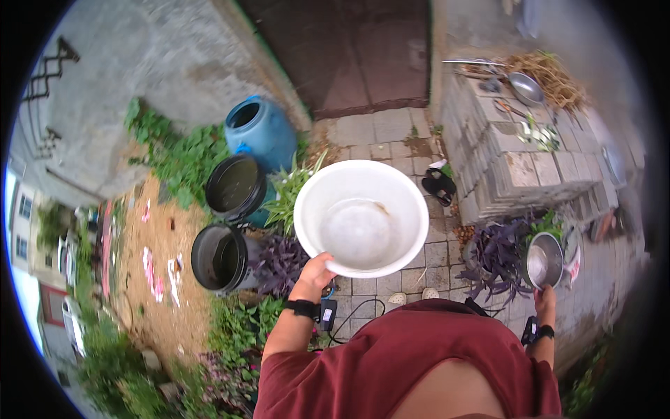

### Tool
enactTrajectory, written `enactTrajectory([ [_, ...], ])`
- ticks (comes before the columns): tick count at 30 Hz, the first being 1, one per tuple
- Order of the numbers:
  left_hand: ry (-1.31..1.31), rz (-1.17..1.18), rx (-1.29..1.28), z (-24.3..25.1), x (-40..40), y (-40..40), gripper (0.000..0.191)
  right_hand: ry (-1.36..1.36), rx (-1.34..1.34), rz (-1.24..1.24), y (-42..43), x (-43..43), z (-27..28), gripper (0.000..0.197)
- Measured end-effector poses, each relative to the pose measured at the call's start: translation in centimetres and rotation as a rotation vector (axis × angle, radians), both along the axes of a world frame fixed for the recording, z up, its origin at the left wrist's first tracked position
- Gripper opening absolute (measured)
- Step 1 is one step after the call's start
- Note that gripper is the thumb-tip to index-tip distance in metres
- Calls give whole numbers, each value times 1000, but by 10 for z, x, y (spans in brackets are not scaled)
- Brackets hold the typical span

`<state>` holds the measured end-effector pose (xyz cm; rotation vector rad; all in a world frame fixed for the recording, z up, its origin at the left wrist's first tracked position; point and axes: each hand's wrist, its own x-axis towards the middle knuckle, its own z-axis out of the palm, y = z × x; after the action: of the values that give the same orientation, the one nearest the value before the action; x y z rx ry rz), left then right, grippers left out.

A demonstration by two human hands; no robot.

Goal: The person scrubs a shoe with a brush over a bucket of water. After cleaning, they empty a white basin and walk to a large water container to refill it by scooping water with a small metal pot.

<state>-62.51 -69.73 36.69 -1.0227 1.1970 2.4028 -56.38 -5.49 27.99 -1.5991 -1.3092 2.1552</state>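
My left hand [316, 272] grips the near left rim of a large white plastic basin [361, 230], held out in front of me above the paving. The basin tips toward my view, and a small brownish mark shows on its inner wall. Out to the right, my right hand [545, 296] holds a metal bowl [544, 260] by its near edge. The bowl's shiny inside faces me. Some fingers of both hands are hidden behind the rims. Each wrist wears a black strap with a small device.
A blue plastic barrel [275, 133] and two dark-rimmed buckets [235, 186] of murky water stand left. Purple-leaved plants [494, 251] grow on both sides. At right, a stack of paving blocks [521, 170] carries straw, a metal bowl [526, 89] and vegetable scraps. Black shoes [439, 186] lie beside it.
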Motion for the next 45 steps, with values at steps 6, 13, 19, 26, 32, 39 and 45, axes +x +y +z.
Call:
enactTrajectory([
  [6,-84,165,81,-22,45,2,41,229,289,615,72,-41,-70,14],
  [13,-71,204,98,-16,68,17,43,208,610,946,88,-84,-56,13],
  [19,-59,267,112,-20,99,4,43,32,19,546,-35,-107,27,10],
  [26,-36,193,133,-19,92,-22,42,153,-61,387,-54,-97,22,6],
  [32,143,-50,158,1,23,8,50,13,13,42,-11,11,22,10],
  [39,172,-321,116,40,-36,96,45,-62,116,-626,19,209,40,18],
  [45,167,-562,118,64,-47,218,51,-187,12,-1078,4,402,-26,19],
])
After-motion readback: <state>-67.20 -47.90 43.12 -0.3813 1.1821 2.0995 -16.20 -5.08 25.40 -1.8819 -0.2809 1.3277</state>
